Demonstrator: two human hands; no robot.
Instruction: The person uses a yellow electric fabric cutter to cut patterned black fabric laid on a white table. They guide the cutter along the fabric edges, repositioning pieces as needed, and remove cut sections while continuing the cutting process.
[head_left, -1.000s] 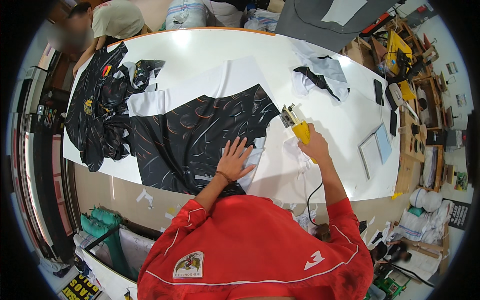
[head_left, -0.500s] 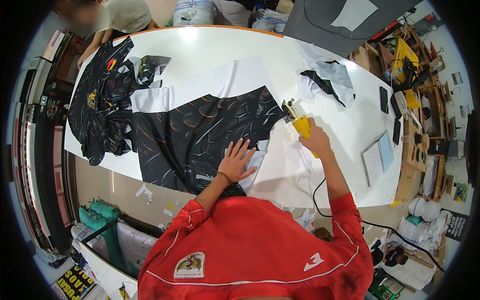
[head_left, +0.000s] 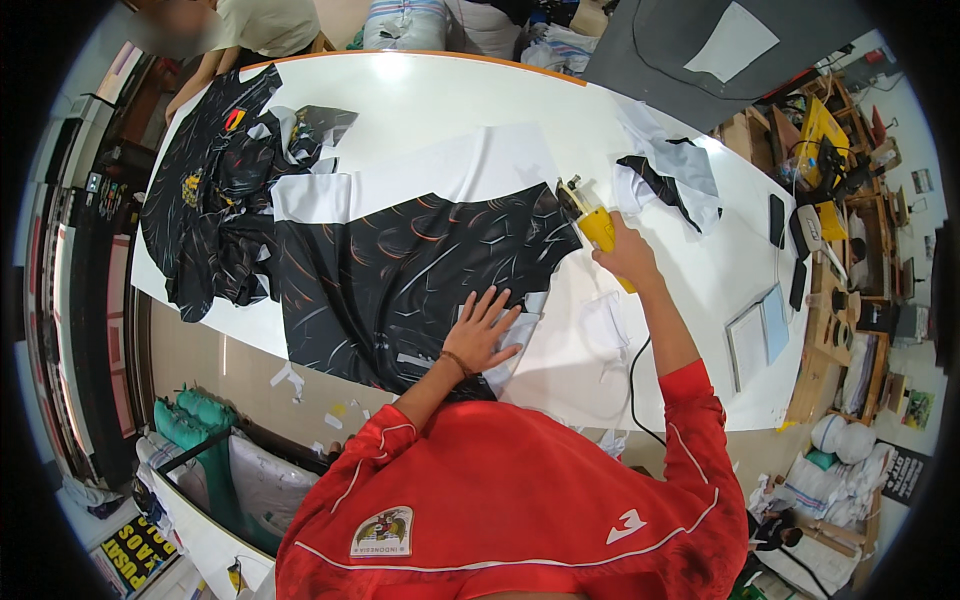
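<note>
My left hand (head_left: 480, 338) lies with fingers spread on the black patterned fabric (head_left: 390, 260), at its lower right beside some pale pieces. My right hand (head_left: 622, 250) grips a yellow electric cutter (head_left: 600, 226), whose metal head is at the fabric's upper right corner; its black cord hangs toward me. White fabric (head_left: 315, 197) shows along the black piece's upper side. A crumpled pile of black printed pieces (head_left: 180, 240) lies on the left of the white table (head_left: 380, 85). White, grey and black scraps (head_left: 680, 170) lie right of the cutter.
A person (head_left: 255, 25) leans at the table's far left. A notebook (head_left: 750, 335) and dark phone (head_left: 776, 218) sit at the right. A grey board (head_left: 660, 60) stands beyond the table, cluttered wooden shelves (head_left: 855, 300) to the right, sacks (head_left: 195, 440) below left.
My right hand has moved the cutter slightly up and forward along the fabric's right edge to its upper corner. My left hand stays spread on the fabric. The view has shifted slightly.
</note>
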